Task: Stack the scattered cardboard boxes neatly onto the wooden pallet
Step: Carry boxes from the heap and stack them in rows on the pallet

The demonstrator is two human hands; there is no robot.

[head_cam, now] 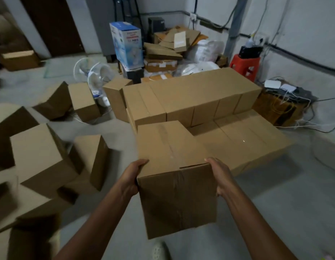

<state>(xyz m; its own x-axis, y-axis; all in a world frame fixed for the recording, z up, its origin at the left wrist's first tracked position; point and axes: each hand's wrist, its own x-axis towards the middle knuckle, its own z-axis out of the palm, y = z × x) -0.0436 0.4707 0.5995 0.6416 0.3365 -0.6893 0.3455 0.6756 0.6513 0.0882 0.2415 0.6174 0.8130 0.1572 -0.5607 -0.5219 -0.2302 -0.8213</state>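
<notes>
Head cam, looks fwd/down, close over hands (174,177).

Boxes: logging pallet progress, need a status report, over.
Both hands, left hand and right hand, clamped on carried box. Stacked boxes ahead, lower front tier open. Loose boxes on floor left; path ahead clear.

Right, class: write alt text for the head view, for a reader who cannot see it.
Two bare hands, left and right, hold a cardboard box in front of a stack of similar boxes. More boxes lie scattered on the grey floor to the left.
</notes>
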